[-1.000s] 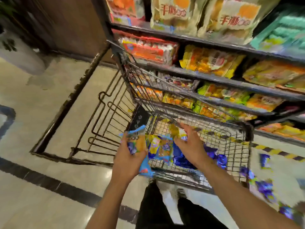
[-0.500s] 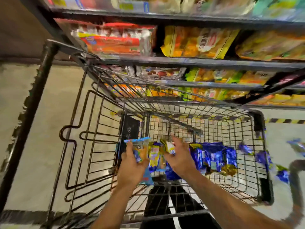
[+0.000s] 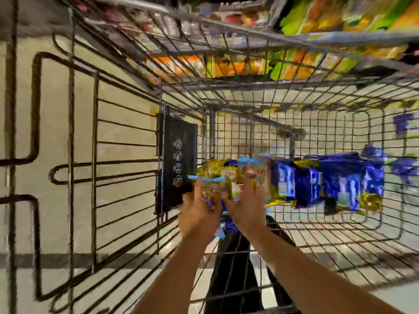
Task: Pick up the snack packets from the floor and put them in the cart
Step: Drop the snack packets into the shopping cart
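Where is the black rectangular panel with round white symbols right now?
In the head view, the black rectangular panel hangs left of centre on the wire cart, just left of the left hand holding snack packets.

Two bare forearms, reaching up and forward from the bottom edge, converging toward the middle of the view. Left hand point(image 3: 196, 215) seen from its back, wrist straight, fingers curled forward in a grip round a snack packet point(image 3: 212, 191), thumb side toward the other hand. Right hand point(image 3: 246, 208) just beside it, nearly touching, also back-up, fingers point(image 3: 255, 184) spread and bent forward onto the packets ahead; whether pinching or only pressing, hard to tell through the motion blur. Right forearm longer in view, slanting in from the lower right; left forearm rising more steeply from the lower middle. Both wrists roughly level.
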A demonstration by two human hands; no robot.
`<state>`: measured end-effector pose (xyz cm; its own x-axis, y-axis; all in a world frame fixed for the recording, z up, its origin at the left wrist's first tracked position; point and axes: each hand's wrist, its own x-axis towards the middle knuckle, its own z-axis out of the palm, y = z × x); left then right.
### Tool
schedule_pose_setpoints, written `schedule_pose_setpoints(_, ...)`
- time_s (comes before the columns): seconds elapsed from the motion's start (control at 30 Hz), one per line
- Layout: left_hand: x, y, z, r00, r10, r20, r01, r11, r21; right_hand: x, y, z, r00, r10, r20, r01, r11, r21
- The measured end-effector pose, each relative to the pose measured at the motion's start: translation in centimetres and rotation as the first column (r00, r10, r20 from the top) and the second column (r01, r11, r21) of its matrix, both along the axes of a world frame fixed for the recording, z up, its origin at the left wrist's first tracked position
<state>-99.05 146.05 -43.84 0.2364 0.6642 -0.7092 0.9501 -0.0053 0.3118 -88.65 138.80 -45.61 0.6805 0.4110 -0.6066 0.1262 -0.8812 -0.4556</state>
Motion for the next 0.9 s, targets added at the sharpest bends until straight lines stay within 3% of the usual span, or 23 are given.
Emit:
schedule_pose_setpoints(0.2,0.9,0.1,-0.8,0.991,0.091,0.096,-0.091,0.996,-0.008,-0.1,1.0,-1.1,0.997,-0.06,-0.044,0.059,0.998,-0.016)
schedule_pose_setpoints(0.4,1.1,0.3,-0.6,0.988,0.11,0.108,-0.106,0.993,-0.043,0.7,2.2,-0.9,0.999,0.039,-0.024,-0.041,0.994,-0.104)
schedule_pose_setpoints(0.6,1.6,0.7,0.2,0.93,0.306,0.204,-0.281,0.949,-0.142,1.2,2.6,-0.1,0.997,-0.065,-0.038,0.062,0.996,-0.06)
schedule_pose_setpoints(0.9,2.8,1.8,2.2,0.968,0.219,0.123,-0.221,0.975,0.006,3.6,1.4,1.8,0.996,-0.085,0.01,0.086,0.994,-0.063)
